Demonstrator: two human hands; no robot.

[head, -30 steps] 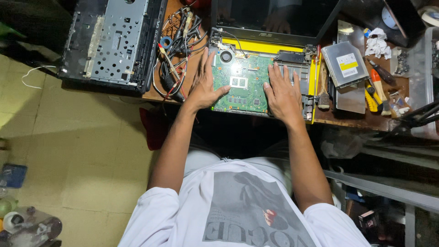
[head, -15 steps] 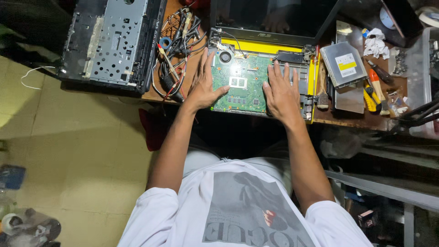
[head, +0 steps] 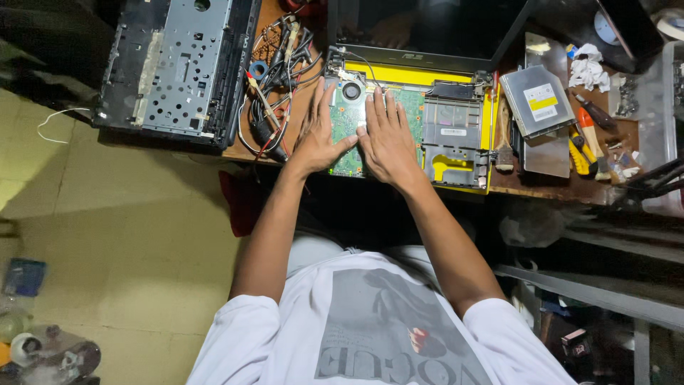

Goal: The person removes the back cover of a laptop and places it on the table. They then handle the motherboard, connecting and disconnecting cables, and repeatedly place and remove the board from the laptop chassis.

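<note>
An opened laptop with a yellow inner frame (head: pixel 456 165) lies on a wooden bench, its green motherboard (head: pixel 410 107) bare and a round fan (head: pixel 350 91) at the board's top left. My left hand (head: pixel 317 135) lies flat on the left part of the board, fingers spread, just below and beside the fan. My right hand (head: pixel 388 139) lies flat right next to it, thumb near the left thumb, fingers pointing at the dark screen (head: pixel 427 28). Neither hand grips anything.
A grey and black laptop base cover (head: pixel 178 68) lies at the left. A tangle of cables (head: pixel 274 96) sits between it and the laptop. To the right are a silver optical drive (head: pixel 538 100), a brush (head: pixel 504 146), screwdrivers (head: pixel 584 139) and a clear box (head: pixel 655 93).
My right hand has slid left across the board, from its right part to beside my left hand. The left hand has shifted slightly and stays flat near the fan.
</note>
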